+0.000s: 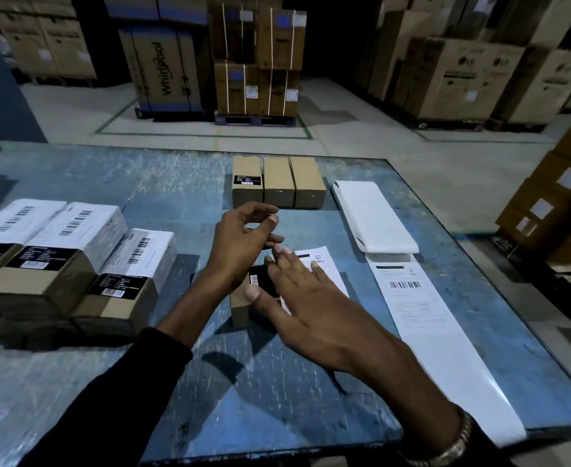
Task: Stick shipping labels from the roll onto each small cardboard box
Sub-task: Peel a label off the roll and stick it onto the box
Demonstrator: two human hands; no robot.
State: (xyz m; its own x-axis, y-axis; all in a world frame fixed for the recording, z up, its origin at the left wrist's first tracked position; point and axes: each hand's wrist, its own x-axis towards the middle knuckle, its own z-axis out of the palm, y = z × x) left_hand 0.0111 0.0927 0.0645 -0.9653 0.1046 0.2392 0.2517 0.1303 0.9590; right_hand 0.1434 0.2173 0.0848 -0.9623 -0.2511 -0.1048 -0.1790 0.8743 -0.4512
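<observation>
On box [240, 308]: right hand [307, 298] flat, fingers [285, 261] straight.

Worn blue table [75, 170]; large strapped cartons [257, 62] on pallet [253, 120] behind; Whirlpool carton [162, 69] beside.

**Open table in front, boxes on three sides**

The near stretch of the table [277, 392] lies bare. To the left, labelled boxes [75, 264] form a wall. At the far edge three small boxes [279, 182] stand touching, with bare table between them and the box in the middle [240, 308]. On the right, the label strip [422, 308] and folded stack [375, 214] lie flat.
</observation>
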